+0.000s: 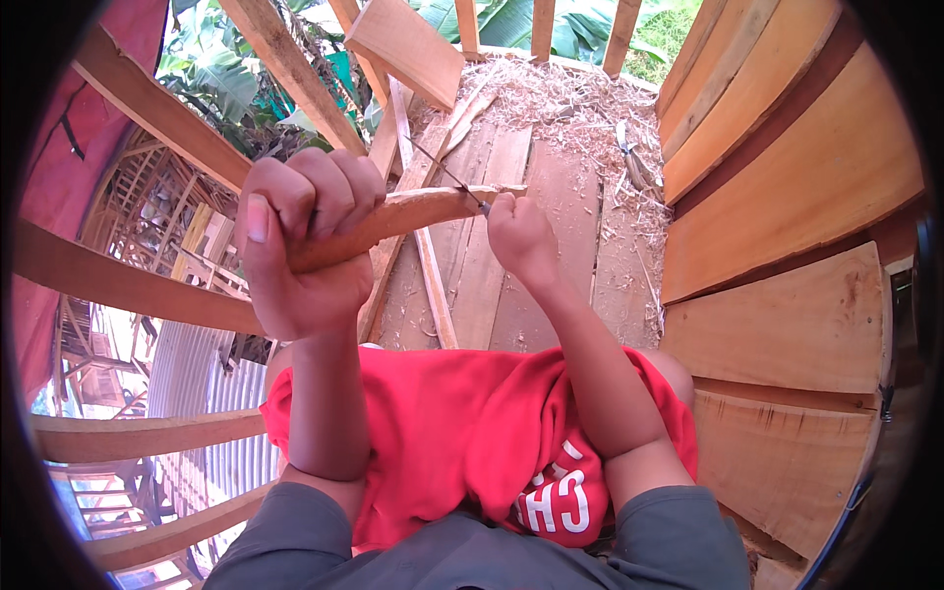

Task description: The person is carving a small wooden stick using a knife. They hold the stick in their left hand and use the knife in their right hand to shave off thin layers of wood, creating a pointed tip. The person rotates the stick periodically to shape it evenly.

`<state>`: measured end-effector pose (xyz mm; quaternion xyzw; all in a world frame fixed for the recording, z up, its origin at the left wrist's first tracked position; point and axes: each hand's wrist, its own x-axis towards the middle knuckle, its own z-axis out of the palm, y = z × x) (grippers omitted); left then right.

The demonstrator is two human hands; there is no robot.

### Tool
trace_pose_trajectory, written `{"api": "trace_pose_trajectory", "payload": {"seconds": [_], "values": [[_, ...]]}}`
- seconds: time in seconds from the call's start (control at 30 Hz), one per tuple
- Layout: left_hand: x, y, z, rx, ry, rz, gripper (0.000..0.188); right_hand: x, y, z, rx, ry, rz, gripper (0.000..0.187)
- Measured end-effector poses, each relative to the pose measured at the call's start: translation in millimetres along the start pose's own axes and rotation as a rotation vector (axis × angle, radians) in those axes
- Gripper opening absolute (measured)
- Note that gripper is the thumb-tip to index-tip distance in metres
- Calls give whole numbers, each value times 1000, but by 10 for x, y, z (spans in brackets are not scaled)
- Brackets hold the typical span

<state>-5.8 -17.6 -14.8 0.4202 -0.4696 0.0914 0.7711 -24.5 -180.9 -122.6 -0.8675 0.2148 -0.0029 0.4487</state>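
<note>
My left hand (310, 241) is wrapped round one end of a curved, brown piece of wood (413, 211), held up in front of my lap. The wood's far end points right, and a pale, freshly cut strip shows along its upper edge. In my closed right hand (523, 234) is a knife (454, 180), seen nearly edge-on. Its thin dark blade runs up and left across the wood near the far end. Fingers hide most of the knife's handle.
Wood shavings (580, 103) cover the far part of the plank floor (551, 285). Loose boards (408, 49) lean at the back left. Slatted wooden railings (147, 285) stand to my left, a board wall (777, 226) to my right. Red cloth (442, 413) covers my lap.
</note>
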Motion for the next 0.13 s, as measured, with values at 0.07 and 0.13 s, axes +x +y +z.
{"api": "trace_pose_trajectory", "payload": {"seconds": [0.07,0.13], "values": [[17,-15,6,7,65,-35,31,166,111,-10,-28,45,1,56],[11,43,-116,26,52,-56,31,-46,-133,-28,-99,54,-71,57]]}}
